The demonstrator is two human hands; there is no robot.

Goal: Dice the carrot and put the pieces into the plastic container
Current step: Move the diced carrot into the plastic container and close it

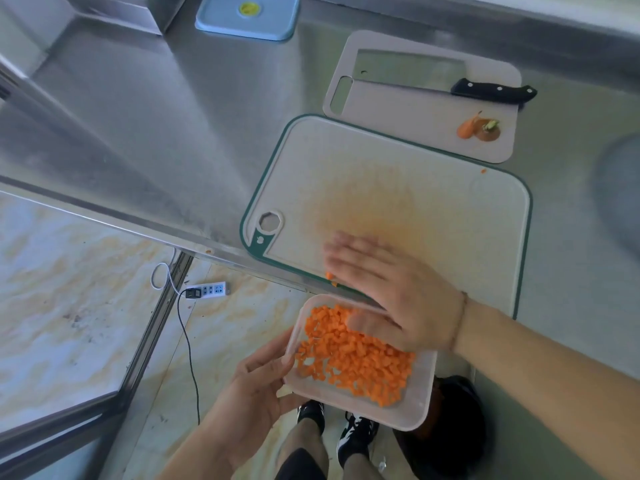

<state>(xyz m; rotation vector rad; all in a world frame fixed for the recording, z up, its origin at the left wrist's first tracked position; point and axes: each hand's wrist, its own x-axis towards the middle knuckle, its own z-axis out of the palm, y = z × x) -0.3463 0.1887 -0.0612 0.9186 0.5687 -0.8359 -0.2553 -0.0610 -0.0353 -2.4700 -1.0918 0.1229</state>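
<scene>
A clear plastic container (412, 415) full of orange diced carrot (360, 362) hangs just below the steel counter's front edge. My left hand (256, 379) grips its left rim. My right hand (391, 289), blurred with fingers straight, lies flat across the near edge of the green-rimmed cutting board (391, 199), partly over the container. A couple of carrot pieces (330, 278) sit at the board's edge by my fingertips. An orange stain marks the board.
A second grey board (415, 123) behind holds a cleaver (450, 81) and carrot ends (478, 129). A blue lid (221, 12) lies at the far counter. A power strip (207, 291) and cable lie on the floor. My shoes (356, 434) and a dark bin (457, 427) are below.
</scene>
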